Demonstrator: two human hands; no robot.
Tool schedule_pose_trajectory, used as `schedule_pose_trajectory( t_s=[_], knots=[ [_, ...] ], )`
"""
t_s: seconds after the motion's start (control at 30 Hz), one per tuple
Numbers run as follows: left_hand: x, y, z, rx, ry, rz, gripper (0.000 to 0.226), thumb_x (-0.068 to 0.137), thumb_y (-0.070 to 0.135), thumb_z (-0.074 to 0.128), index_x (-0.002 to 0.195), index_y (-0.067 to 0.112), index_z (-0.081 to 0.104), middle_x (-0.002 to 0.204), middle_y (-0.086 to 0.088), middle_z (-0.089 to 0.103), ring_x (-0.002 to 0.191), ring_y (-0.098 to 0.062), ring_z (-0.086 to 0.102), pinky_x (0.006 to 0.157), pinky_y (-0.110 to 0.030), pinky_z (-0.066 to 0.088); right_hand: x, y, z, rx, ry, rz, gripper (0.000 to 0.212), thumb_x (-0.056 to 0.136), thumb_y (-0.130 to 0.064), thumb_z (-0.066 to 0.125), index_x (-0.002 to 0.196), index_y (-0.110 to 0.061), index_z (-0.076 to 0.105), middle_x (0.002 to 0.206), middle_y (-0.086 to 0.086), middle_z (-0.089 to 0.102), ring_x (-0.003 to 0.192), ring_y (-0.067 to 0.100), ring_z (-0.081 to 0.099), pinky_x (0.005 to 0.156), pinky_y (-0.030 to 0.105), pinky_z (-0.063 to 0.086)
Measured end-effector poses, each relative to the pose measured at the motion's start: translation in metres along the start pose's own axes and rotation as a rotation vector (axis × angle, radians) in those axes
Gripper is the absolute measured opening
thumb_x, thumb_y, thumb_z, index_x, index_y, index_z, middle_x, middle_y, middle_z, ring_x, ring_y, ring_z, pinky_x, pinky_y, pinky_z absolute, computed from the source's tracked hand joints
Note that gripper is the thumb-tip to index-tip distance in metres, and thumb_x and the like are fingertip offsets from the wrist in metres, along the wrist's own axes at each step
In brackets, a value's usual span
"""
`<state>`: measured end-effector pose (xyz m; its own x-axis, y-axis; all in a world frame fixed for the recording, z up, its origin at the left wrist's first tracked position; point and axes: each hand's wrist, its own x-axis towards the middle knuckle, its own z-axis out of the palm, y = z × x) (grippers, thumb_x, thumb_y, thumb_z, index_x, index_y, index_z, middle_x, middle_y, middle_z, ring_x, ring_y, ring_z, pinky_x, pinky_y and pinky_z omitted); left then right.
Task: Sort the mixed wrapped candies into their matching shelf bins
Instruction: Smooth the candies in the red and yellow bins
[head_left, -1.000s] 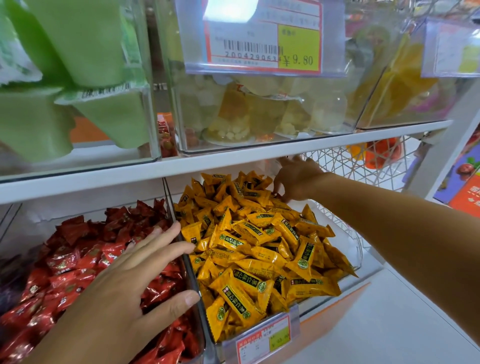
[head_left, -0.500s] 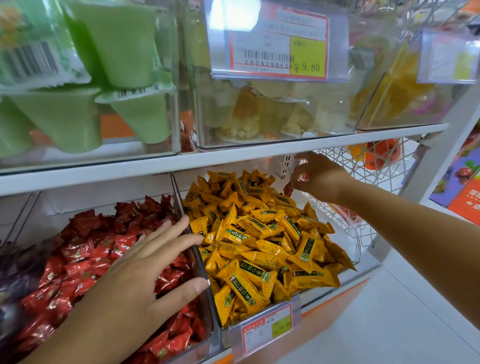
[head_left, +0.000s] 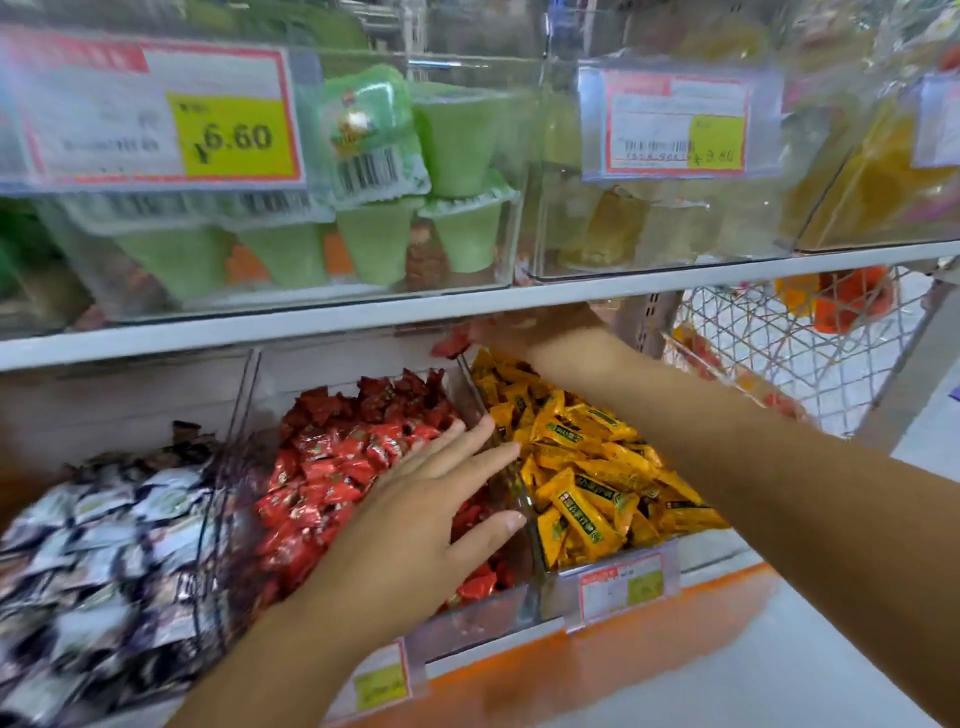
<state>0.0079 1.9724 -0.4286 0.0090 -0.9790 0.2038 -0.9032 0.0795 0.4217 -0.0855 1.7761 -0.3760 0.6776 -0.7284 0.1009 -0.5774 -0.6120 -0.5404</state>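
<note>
A shop shelf of clear bins, seen from above and close.

The left hand lies palm down on the red candies that fill the middle bin. Its fingers are straight and spread apart, holding nothing. Their tips point toward one o'clock and reach the clear divider on that bin's right side.

Beyond the divider, at three o'clock from the left hand, we see a heap of yellow candies with dark green labels. A price label is clipped to the front of their bin.

The right forearm comes in from four o'clock and crosses above the yellow heap. The right hand is at the back, just under the white shelf edge. It pinches a single red candy at its fingertips. This candy hangs above the back end of the divider, at twelve o'clock from the left hand. The picture is blurred there, so we cannot tell which fingers grip it.

At nine o'clock, a third bin holds black-and-white wrapped candies.

On the shelf above stand green jelly cups, behind a tag reading 6.60. A white wire basket sits at two o'clock.
</note>
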Motion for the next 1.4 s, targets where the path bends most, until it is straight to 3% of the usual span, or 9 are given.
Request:
schedule_pose_trajectory(
  t_s=[0.1, 0.2, 0.3, 0.47, 0.53, 0.63, 0.87, 1.13, 1.4],
  knots=[
    [-0.003, -0.002, 0.001, -0.014, 0.001, 0.021, 0.056, 0.088, 0.066, 0.032, 0.142, 0.059, 0.019, 0.15, 0.039, -0.005, 0.135, 0.019, -0.014, 0.1, -0.002, -0.016, -0.013, -0.024, 0.005, 0.089, 0.045, -0.096, 0.028, 0.094, -0.03, 0.06, 0.12, -0.02, 0.065, 0.129, -0.005, 0.061, 0.117, 0.008, 0.054, 0.079, 0.006, 0.032],
    [-0.007, -0.003, 0.005, -0.02, 0.056, 0.047, 0.057, 0.088, 0.067, 0.034, 0.142, 0.054, 0.027, 0.151, 0.036, 0.004, 0.136, 0.019, -0.009, 0.105, -0.005, -0.011, -0.038, -0.001, -0.003, 0.07, 0.168, -0.065, 0.021, 0.091, -0.031, 0.063, 0.11, -0.027, 0.071, 0.116, -0.008, 0.068, 0.106, 0.006, 0.061, 0.089, 0.018, 0.044],
    [-0.015, 0.005, 0.007, 0.003, 0.206, 0.091, 0.049, 0.091, 0.063, 0.04, 0.134, 0.042, 0.051, 0.145, 0.027, 0.036, 0.135, 0.011, 0.024, 0.109, -0.005, 0.007, -0.09, 0.014, -0.012, 0.153, 0.366, -0.136, 0.015, 0.091, -0.026, 0.063, 0.102, -0.031, 0.072, 0.103, -0.015, 0.068, 0.099, 0.0, 0.06, 0.091, 0.02, 0.044],
    [-0.039, 0.034, 0.029, 0.008, 0.436, 0.363, 0.02, 0.089, 0.022, 0.057, 0.095, 0.018, 0.075, 0.096, 0.004, 0.072, 0.088, -0.017, 0.064, 0.082, -0.029, 0.048, -0.186, 0.034, 0.015, 0.436, 0.577, -0.101, 0.012, 0.092, -0.014, 0.058, 0.089, -0.015, 0.07, 0.078, -0.005, 0.064, 0.076, 0.009, 0.059, 0.068, 0.023, 0.046],
    [-0.048, 0.04, 0.053, -0.047, 0.362, 0.42, 0.018, 0.088, 0.02, 0.058, 0.092, 0.017, 0.076, 0.091, 0.003, 0.072, 0.082, -0.019, 0.066, 0.075, -0.032, 0.05, -0.218, 0.055, 0.043, 0.518, 0.572, 0.026, 0.022, 0.089, -0.023, 0.057, 0.082, -0.006, 0.068, 0.067, 0.006, 0.06, 0.068, 0.025, 0.057, 0.064, 0.037, 0.045],
    [-0.062, 0.033, 0.105, -0.056, 0.132, 0.363, 0.019, 0.087, 0.026, 0.059, 0.097, 0.025, 0.074, 0.094, 0.009, 0.072, 0.086, -0.013, 0.066, 0.073, -0.028, 0.052, -0.258, 0.089, 0.095, 0.586, 0.483, 0.274, 0.034, 0.082, -0.033, 0.053, 0.076, -0.003, 0.067, 0.062, 0.006, 0.056, 0.059, 0.019, 0.054, 0.057, 0.032, 0.042],
    [-0.09, -0.005, 0.229, 0.001, -0.573, -0.094, 0.039, 0.095, 0.033, 0.054, 0.132, 0.022, 0.054, 0.122, -0.003, 0.06, 0.109, -0.024, 0.057, 0.088, -0.035, 0.047, -0.278, 0.18, 0.221, 0.685, -0.096, 0.809, 0.015, 0.094, -0.013, 0.054, 0.089, -0.024, 0.062, 0.078, 0.003, 0.059, 0.066, 0.02, 0.059, 0.066, 0.031, 0.047],
    [-0.1, -0.048, 0.338, -0.022, -0.834, -0.432, 0.048, 0.097, 0.028, 0.049, 0.144, 0.025, 0.038, 0.142, -0.008, 0.04, 0.121, -0.029, 0.048, 0.093, -0.034, 0.044, -0.304, 0.225, 0.307, 0.423, -0.343, 1.134, 0.042, 0.093, -0.021, 0.057, 0.134, -0.019, 0.051, 0.103, 0.007, 0.061, 0.11, 0.029, 0.058, 0.086, 0.029, 0.045],
    [-0.089, -0.054, 0.384, 0.073, -1.04, -0.401, 0.056, 0.095, 0.038, 0.049, 0.147, 0.039, 0.029, 0.162, -0.004, -0.01, 0.148, -0.026, -0.004, 0.117, -0.041, 0.017, -0.316, 0.245, 0.337, 0.38, -0.389, 1.306, 0.054, 0.083, -0.026, 0.069, 0.13, -0.018, 0.044, 0.127, 0.017, 0.042, 0.099, 0.034, 0.057, 0.087, 0.038, 0.049]
  ],
)
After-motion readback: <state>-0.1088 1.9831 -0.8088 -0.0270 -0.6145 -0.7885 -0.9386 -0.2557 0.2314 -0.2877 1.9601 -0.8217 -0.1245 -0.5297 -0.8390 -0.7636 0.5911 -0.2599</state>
